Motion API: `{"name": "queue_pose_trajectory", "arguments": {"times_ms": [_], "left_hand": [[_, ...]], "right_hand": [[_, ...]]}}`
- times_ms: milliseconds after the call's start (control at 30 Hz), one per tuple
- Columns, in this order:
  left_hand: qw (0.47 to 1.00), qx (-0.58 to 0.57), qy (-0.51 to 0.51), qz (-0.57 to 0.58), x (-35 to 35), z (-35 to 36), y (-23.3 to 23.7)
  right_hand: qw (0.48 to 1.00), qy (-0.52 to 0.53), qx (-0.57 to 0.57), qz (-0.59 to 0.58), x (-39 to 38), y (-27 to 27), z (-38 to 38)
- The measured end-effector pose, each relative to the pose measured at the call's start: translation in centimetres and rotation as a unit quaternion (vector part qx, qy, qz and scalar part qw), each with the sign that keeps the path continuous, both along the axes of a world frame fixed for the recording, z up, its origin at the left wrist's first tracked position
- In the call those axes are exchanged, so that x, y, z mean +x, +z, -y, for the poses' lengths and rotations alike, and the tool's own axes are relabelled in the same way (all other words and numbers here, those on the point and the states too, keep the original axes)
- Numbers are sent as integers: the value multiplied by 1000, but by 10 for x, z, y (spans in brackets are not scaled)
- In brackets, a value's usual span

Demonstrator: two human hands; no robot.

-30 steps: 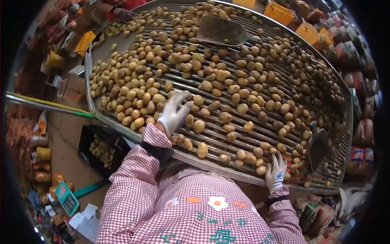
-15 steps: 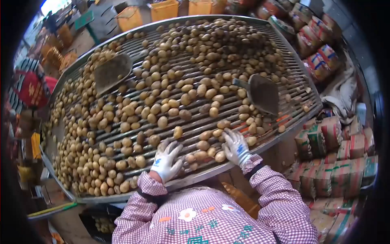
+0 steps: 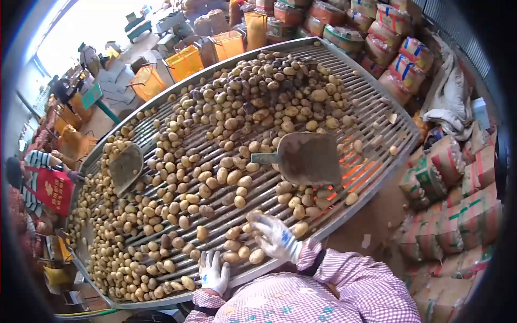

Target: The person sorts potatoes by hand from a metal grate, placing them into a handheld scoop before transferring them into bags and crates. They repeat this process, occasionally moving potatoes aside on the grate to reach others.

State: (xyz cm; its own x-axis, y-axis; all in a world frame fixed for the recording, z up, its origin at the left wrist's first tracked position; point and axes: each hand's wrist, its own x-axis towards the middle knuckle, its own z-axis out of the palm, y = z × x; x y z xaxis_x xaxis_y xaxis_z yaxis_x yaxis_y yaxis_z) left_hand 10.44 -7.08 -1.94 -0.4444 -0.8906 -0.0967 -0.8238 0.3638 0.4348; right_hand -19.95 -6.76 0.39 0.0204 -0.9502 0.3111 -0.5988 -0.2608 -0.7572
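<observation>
My left hand, in a white glove with a blue mark, lies with fingers apart on the slatted metal table near its front rim. To its right, my right hand, gloved the same way, reaches leftward with fingers stretched over the slats. Its fingertips are beside a small cluster of potatoes, and no potato shows clearly in its grasp. Many more potatoes spread over the left and far parts of the table. Among them lie a metal scoop with a short handle and another scoop at the left.
Yellow crates stand beyond the far rim, near a green sign on a post. Packed sacks and boxes are stacked at the right. A person with a red bag is at the table's left end.
My view has tilted up and turned. My right hand has moved left over the slats, closer to my left hand. The left hand stays near the front rim, fingers still spread.
</observation>
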Motion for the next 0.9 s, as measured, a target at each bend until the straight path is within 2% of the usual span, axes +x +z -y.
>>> {"name": "queue_pose_trajectory", "arguments": {"times_ms": [33,167,267,300,333,400,433,633,867,900], "left_hand": [[1000,-22,6,5,-3,0,2],[997,-56,-3,45,-8,-1,5],[997,-54,9,60,-8,-3,1],[998,-32,11,62,-10,-2,7],[996,-16,4,85,-10,-1,9],[996,-11,5,88,-11,-1,9],[997,-2,19,76,-12,-3,11],[996,-16,40,76,-4,-6,-3],[996,-28,50,71,-6,-7,-4],[992,-78,42,86,-8,-10,-1]], "right_hand": [[999,-2,-22,32,-13,17,12],[984,31,-133,110,-81,145,80],[942,121,-273,154,-111,259,112],[905,171,-354,166,-114,280,126],[901,171,-360,173,-112,307,120],[913,143,-296,241,-109,371,92],[917,130,-262,271,-108,384,84],[920,121,-275,251,-143,349,60],[922,89,-321,196,-131,358,85],[921,83,-330,189,-132,354,85]]}}
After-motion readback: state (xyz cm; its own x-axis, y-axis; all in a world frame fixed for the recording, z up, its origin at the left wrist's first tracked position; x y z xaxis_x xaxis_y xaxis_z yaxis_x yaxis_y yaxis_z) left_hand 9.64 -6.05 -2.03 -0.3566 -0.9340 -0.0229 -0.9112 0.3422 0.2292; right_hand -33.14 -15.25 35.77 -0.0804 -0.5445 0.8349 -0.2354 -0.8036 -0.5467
